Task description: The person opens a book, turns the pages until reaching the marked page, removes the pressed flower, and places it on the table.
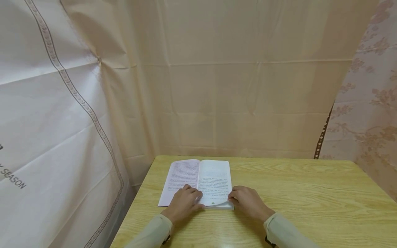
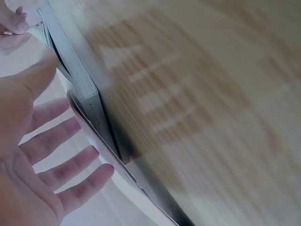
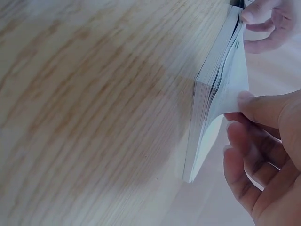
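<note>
Bare table (image 1: 310, 193) lies right of the book (image 1: 198, 181); curtains (image 1: 62, 137) crowd its left.

paper book (image 1: 204, 179), glossy wood table (image 1: 310, 193)

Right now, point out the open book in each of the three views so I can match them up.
Head: the book lies open on the table's near left part, between both hands.
Left wrist: its page block runs diagonally down from the upper left, beside the left hand.
Right wrist: its page edges stand right of centre, by the right hand.
Shared landmark: the light wood-grain tabletop.
</note>
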Available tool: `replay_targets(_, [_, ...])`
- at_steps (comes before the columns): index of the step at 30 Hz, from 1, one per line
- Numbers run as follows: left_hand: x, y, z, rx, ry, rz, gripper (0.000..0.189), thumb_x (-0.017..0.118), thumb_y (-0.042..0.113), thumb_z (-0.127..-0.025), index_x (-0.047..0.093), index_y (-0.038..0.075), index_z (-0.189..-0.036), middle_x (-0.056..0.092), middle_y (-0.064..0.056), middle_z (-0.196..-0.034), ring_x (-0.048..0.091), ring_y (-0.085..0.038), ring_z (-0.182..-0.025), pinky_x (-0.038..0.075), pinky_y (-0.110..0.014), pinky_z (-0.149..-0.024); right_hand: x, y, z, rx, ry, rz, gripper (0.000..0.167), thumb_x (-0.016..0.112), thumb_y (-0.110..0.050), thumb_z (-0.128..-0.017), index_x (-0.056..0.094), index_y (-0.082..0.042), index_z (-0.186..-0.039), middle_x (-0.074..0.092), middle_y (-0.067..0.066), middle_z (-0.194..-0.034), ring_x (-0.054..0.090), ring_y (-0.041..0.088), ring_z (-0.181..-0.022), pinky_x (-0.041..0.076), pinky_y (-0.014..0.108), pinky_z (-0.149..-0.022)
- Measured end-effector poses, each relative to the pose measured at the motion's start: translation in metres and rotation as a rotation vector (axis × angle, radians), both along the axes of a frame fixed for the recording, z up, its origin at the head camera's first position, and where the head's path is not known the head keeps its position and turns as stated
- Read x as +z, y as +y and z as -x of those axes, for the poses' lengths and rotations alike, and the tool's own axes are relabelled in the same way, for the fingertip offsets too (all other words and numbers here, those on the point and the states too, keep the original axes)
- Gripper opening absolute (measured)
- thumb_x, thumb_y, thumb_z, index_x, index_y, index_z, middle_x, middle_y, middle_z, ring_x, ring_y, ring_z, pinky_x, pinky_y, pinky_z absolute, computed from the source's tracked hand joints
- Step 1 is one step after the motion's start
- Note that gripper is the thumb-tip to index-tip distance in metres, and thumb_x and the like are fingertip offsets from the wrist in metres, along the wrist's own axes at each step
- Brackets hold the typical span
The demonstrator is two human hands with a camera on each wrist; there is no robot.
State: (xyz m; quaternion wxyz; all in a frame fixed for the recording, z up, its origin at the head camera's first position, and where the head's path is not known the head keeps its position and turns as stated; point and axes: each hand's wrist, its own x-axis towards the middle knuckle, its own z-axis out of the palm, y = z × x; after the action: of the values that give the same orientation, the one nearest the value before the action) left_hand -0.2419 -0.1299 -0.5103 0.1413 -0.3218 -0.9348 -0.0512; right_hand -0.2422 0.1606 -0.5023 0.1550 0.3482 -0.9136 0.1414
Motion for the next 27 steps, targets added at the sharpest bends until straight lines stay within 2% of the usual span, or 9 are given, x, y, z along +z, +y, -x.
replay_targets(6, [0.001,0.003,0.000,0.008,-0.007,0.004,0.042,0.066,0.055,-0.092,0.076,0.018,-0.108,0.075,0.002,-0.109,0.061,-0.018,-0.097,0.053,-0.032,-0.082,0.005,0.000,-0.001,-0.012,-0.004,0.018,0.009,0.084,-0.008,-0.084,0.080,-0.015,-0.088,0.069,-0.008,-0.088,0.065,0.009,-0.083,0.056,0.031,-0.071])
replay_targets(12, [0.003,0.006,-0.001,0.043,-0.048,0.028,0.049,0.067,0.062,-0.088,0.076,0.018,-0.106,0.074,0.003,-0.104,0.056,-0.015,-0.089,0.050,-0.029,-0.078,0.009,-0.002,-0.003,-0.029,-0.011,0.083,0.005,0.083,-0.012,-0.087,0.080,-0.015,-0.087,0.067,-0.010,-0.086,0.057,0.001,-0.075,0.052,0.025,-0.064])
replay_targets(19, [0.002,0.008,0.000,0.015,0.021,-0.020,0.031,0.067,0.048,-0.096,0.075,0.018,-0.093,0.073,0.006,-0.092,0.054,-0.014,-0.079,0.048,-0.027,-0.069,0.012,-0.005,-0.006,-0.039,0.058,0.163,0.008,0.084,-0.015,-0.086,0.078,-0.017,-0.091,0.069,-0.009,-0.091,0.054,-0.002,-0.069,0.050,0.021,-0.060])
replay_targets(21, [0.003,0.008,0.000,0.005,0.035,-0.025,0.028,0.066,0.044,-0.098,0.076,0.018,-0.094,0.074,0.006,-0.093,0.055,-0.014,-0.079,0.048,-0.027,-0.069,0.012,-0.005,-0.006,-0.044,0.081,0.199,0.015,0.085,-0.016,-0.085,0.077,-0.015,-0.098,0.069,-0.007,-0.097,0.050,-0.004,-0.065,0.047,0.018,-0.057])
replay_targets(24, [0.003,0.008,-0.001,0.005,0.042,-0.027,0.022,0.065,0.034,-0.101,0.076,0.015,-0.099,0.075,0.003,-0.094,0.058,-0.015,-0.081,0.050,-0.028,-0.068,0.011,-0.004,-0.006,-0.060,0.084,0.246,0.036,0.087,-0.016,-0.084,0.072,-0.010,-0.117,0.068,0.000,-0.104,0.043,-0.006,-0.060,0.043,0.017,-0.052])
replay_targets(27, [0.003,0.008,-0.002,0.043,0.063,-0.028,0.023,0.065,0.024,-0.101,0.071,0.007,-0.115,0.075,-0.002,-0.095,0.062,-0.019,-0.081,0.053,-0.034,-0.070,0.009,-0.004,-0.006,-0.073,0.057,0.245,0.054,0.088,-0.018,-0.083,0.066,-0.008,-0.131,0.067,0.005,-0.107,0.043,-0.005,-0.060,0.043,0.019,-0.052])
